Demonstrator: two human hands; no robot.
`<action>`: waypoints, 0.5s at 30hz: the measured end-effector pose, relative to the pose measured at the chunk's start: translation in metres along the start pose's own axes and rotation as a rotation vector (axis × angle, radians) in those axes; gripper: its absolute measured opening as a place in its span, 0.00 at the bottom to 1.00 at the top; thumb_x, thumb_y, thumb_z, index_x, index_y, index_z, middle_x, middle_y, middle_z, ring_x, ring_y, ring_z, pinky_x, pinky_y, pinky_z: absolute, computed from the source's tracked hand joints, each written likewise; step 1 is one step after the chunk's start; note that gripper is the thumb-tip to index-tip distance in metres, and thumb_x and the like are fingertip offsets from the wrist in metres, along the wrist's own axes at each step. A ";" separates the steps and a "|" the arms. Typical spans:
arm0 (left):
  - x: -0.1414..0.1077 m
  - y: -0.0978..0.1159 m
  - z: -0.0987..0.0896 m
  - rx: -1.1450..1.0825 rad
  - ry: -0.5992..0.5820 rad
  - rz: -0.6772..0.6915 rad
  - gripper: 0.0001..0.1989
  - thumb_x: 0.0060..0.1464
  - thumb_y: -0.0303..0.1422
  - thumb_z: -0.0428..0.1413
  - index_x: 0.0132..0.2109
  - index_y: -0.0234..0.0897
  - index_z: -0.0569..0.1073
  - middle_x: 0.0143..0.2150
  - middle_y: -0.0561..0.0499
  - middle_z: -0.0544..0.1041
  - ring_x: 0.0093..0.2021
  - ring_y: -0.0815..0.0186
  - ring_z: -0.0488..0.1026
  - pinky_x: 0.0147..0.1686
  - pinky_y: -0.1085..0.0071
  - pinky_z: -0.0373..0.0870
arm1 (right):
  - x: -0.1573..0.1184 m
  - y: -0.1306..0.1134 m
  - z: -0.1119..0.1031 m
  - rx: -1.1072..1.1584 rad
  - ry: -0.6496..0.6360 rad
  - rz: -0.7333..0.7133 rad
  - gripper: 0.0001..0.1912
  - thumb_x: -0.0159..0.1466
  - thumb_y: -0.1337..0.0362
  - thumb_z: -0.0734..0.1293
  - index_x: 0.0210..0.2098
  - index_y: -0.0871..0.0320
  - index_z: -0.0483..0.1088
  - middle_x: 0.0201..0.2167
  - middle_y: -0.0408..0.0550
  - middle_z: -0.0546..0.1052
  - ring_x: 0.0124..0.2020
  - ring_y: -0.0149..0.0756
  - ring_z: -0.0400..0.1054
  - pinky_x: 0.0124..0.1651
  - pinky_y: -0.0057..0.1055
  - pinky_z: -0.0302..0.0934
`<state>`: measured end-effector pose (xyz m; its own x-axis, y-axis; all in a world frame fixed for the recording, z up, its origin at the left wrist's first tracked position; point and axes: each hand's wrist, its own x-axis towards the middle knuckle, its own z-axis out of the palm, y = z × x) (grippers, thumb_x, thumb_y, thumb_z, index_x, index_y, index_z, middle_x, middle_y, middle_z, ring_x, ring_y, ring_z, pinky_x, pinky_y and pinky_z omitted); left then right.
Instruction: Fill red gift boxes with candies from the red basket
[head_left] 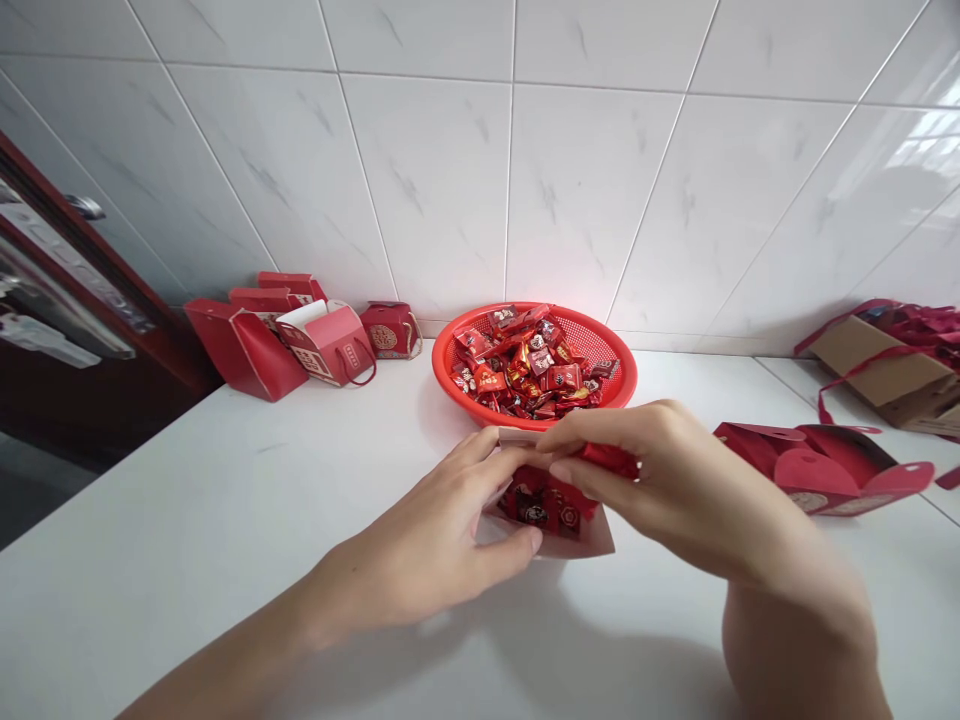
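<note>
A small open paper gift box (596,542) stands on the white counter (225,530), in front of the red basket, with several red wrapped candies (536,508) inside. My left hand (427,545) is closed around its left side, fingers over the far edge and thumb at the near edge. Over the right part of the box is my right hand (675,490), its fingers closed on a red wrapped candy (611,458). The fingers partly hide that candy and the box's far edge.
Behind the hands, a red plastic basket (444,375) holds wrapped candies (551,375). Red gift boxes (255,350) stand at the back left against the tiled wall (435,180). To the right are open red boxes (817,470) and a cardboard box (877,360) with red ribbons.
</note>
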<state>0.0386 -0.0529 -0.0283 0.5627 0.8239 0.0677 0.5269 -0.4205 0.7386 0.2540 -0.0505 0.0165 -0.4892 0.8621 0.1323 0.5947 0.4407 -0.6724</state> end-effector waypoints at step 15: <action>0.008 -0.002 -0.002 -0.046 0.025 0.012 0.18 0.62 0.34 0.58 0.59 0.47 0.74 0.66 0.49 0.70 0.64 0.57 0.70 0.64 0.61 0.70 | 0.004 0.008 -0.018 0.137 0.058 -0.016 0.11 0.71 0.65 0.63 0.33 0.59 0.73 0.27 0.43 0.74 0.26 0.29 0.64 0.28 0.26 0.59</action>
<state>0.0411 -0.0447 -0.0277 0.5528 0.8281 0.0930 0.4901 -0.4133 0.7674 0.2684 -0.0390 0.0243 -0.4582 0.8698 0.1829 0.4922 0.4197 -0.7626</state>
